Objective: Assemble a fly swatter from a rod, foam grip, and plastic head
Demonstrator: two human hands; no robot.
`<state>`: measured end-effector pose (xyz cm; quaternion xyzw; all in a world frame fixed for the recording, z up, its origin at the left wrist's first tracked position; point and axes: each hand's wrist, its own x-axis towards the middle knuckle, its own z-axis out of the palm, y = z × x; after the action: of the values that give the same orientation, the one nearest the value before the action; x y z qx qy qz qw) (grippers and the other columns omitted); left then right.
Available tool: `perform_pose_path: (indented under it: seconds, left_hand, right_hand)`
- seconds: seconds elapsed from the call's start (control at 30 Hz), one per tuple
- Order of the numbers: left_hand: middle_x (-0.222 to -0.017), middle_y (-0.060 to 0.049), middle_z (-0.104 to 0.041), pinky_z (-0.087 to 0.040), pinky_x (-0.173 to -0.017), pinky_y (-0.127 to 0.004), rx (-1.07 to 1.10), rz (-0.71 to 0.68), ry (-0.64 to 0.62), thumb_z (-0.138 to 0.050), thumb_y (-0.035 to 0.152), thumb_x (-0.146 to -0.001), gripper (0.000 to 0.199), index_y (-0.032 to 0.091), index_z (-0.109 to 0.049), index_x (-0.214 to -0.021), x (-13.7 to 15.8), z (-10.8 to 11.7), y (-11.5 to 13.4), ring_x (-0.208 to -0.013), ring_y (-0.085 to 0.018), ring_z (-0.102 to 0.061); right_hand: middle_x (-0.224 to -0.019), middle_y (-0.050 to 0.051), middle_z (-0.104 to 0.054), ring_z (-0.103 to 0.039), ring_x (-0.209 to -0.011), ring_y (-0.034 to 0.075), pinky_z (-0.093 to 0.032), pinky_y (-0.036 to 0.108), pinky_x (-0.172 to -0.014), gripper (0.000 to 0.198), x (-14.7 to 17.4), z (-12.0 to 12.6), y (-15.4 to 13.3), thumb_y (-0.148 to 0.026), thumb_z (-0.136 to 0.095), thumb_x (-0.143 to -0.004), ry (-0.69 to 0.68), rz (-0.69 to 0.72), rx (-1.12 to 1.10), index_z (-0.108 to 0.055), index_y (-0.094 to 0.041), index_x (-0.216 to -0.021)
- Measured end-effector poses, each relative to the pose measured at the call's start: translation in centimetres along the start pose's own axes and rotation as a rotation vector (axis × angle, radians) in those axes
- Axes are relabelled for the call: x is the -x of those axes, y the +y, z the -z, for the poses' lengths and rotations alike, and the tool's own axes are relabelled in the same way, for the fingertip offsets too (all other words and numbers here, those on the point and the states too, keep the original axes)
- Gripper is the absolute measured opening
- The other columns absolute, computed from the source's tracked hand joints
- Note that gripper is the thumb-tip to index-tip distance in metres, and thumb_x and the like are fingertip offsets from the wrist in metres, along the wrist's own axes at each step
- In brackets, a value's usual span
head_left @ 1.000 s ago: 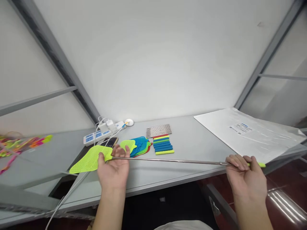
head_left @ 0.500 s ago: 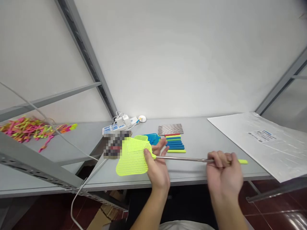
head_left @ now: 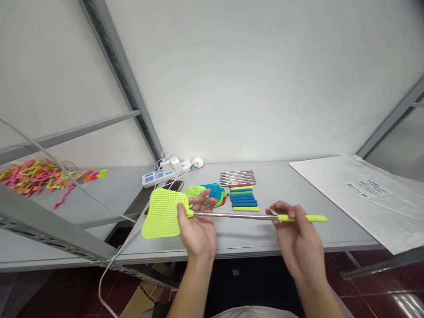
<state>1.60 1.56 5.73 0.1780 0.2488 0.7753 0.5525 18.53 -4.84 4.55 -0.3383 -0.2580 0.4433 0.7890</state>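
A yellow-green fly swatter [head_left: 232, 216] with a mesh head, metal rod and matching handle lies level across both my hands, above the table's front. My left hand [head_left: 198, 229] grips it where the head meets the rod, thumb on the mesh and the other fingers behind. My right hand [head_left: 298, 236] holds the handle with thumb and fingers. Behind the rod, loose swatter heads [head_left: 213, 190] in blue, green and red lie in a pile. Beside them is a row of coloured handles [head_left: 244, 198], mostly blue. Metal rods [head_left: 237, 178] lie side by side farther back.
A power strip [head_left: 159, 176] with plugs and cables sits at the back left, a phone [head_left: 174, 185] near it. At far left is a heap of pink, yellow and orange pieces [head_left: 39, 179]. A large white package [head_left: 374, 194] covers the right side. A metal post [head_left: 122, 75] rises left.
The swatter and both hands have shifted left. My right hand has loosened from a fist around the rod and handle, so more of the handle shows.
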Motion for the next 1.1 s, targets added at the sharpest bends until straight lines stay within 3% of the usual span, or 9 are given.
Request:
perform_pose_path:
  seconds: [0.1, 0.2, 0.33, 0.47, 0.57, 0.7, 0.8, 1.0, 1.1]
  left_hand:
    - [-0.095, -0.01, -0.075, -0.052, -0.081, -0.037, -0.082, -0.076, -0.048, -0.041, 0.049, -0.098, 0.04, 0.018, -0.063, -0.086, -1.0, -0.2, 1.3, -0.073, -0.017, -0.067]
    - [-0.106, -0.01, -0.074, -0.052, -0.082, -0.039, -0.143, -0.122, -0.116, -0.043, 0.049, -0.098, 0.037, 0.022, -0.063, -0.113, -1.7, -0.9, 1.9, -0.074, -0.018, -0.067]
    - [-0.127, -0.01, -0.067, -0.05, -0.088, -0.042, -0.098, -0.202, -0.131, -0.039, 0.056, -0.098, 0.045, 0.03, -0.055, -0.132, -2.6, -2.1, 1.4, -0.086, -0.02, -0.069]
    - [-0.124, -0.014, -0.069, -0.047, -0.092, -0.041, -0.091, -0.181, -0.103, -0.037, 0.057, -0.098, 0.05, 0.02, -0.063, -0.119, -4.1, -3.2, 0.5, -0.095, -0.022, -0.069]
    - [-0.111, -0.014, -0.075, -0.048, -0.092, -0.042, -0.074, -0.146, -0.162, -0.037, 0.053, -0.1, 0.047, 0.017, -0.067, -0.107, -4.4, -4.0, -0.1, -0.097, -0.024, -0.07]
    - [-0.096, -0.012, -0.078, -0.049, -0.091, -0.04, -0.11, 0.002, -0.331, -0.034, 0.053, -0.101, 0.051, 0.015, -0.068, -0.1, -2.5, -4.4, -1.9, -0.098, -0.025, -0.071]
    - [-0.103, -0.015, -0.076, -0.049, -0.089, -0.04, -0.16, 0.169, -0.481, -0.03, 0.051, -0.102, 0.052, 0.014, -0.067, -0.104, -0.5, -4.0, -3.6, -0.107, -0.028, -0.068]
    - [-0.116, -0.015, -0.073, -0.046, -0.091, -0.042, -0.236, 0.215, -0.59, -0.025, 0.054, -0.102, 0.054, 0.017, -0.059, -0.124, -0.4, -3.1, -3.1, -0.11, -0.029, -0.066]
    - [-0.114, -0.014, -0.074, -0.046, -0.09, -0.042, -0.214, 0.239, -0.605, -0.026, 0.055, -0.102, 0.054, 0.019, -0.056, -0.127, -0.9, -2.8, -2.7, -0.104, -0.028, -0.068]
  right_hand:
    - [-0.082, 0.003, -0.067, -0.055, -0.066, 0.013, -0.05, 0.028, -0.068, 0.024, -1.0, 4.6, 0.2, -0.038, -0.078, -0.077, -0.073, -0.182, 0.323, -0.07, -0.019, -0.091]
    - [-0.068, 0.003, -0.064, -0.047, -0.055, 0.012, -0.041, 0.026, -0.051, 0.029, -1.5, 7.1, -0.4, -0.043, -0.079, -0.073, -0.121, -0.153, 0.58, -0.073, -0.018, -0.086]
    - [-0.075, 0.004, -0.067, -0.054, -0.065, 0.018, -0.042, 0.029, -0.058, 0.027, -1.6, 6.3, -2.0, -0.047, -0.071, -0.08, -0.404, -0.109, 1.013, -0.074, -0.021, -0.084]
    - [-0.073, 0.002, -0.062, -0.049, -0.063, 0.017, -0.036, 0.03, -0.06, 0.026, -1.2, 5.4, -1.5, -0.046, -0.053, -0.094, -0.606, -0.029, 1.232, -0.067, -0.024, -0.09]
    - [-0.063, -0.002, -0.047, -0.04, -0.059, 0.015, -0.031, 0.029, -0.059, 0.031, -0.5, 5.6, -0.1, -0.047, -0.047, -0.096, -0.623, -0.063, 1.207, -0.056, -0.023, -0.08]
    - [-0.061, -0.004, -0.035, -0.034, -0.058, 0.013, -0.028, 0.026, -0.055, 0.042, 0.5, 4.1, 1.3, -0.056, -0.037, -0.099, -0.682, -0.385, 0.909, -0.05, -0.022, -0.077]
    - [-0.056, -0.008, -0.025, -0.021, -0.05, 0.01, -0.019, 0.024, -0.047, 0.046, 0.4, 2.2, 1.7, -0.062, -0.035, -0.097, -0.657, -0.575, 0.68, -0.046, -0.022, -0.076]
    - [-0.053, -0.009, -0.022, -0.016, -0.048, 0.009, -0.015, 0.024, -0.045, 0.045, -1.6, 0.8, 0.7, -0.061, -0.039, -0.097, -0.676, -0.624, 0.654, -0.052, -0.021, -0.081]
    - [-0.056, -0.007, -0.03, -0.024, -0.052, 0.011, -0.022, 0.024, -0.049, 0.041, -1.6, 0.3, 0.6, -0.06, -0.042, -0.096, -0.674, -0.461, 0.793, -0.053, -0.021, -0.084]
